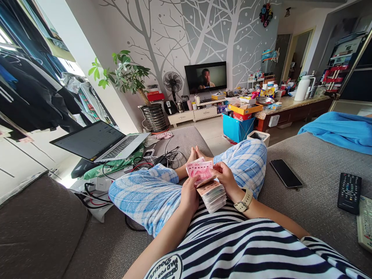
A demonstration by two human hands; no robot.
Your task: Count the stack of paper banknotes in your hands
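A thick stack of pink banknotes rests over my lap, between my crossed legs in blue plaid trousers. My left hand is closed around the left side of the stack, thumb on top. My right hand, with a pale watch on its wrist, pinches the top notes, which are bent up and fanned away from the rest.
I sit on a grey sofa. A black phone and two remotes lie to my right, a blue blanket beyond them. An open laptop, a charger and tangled cables lie to my left.
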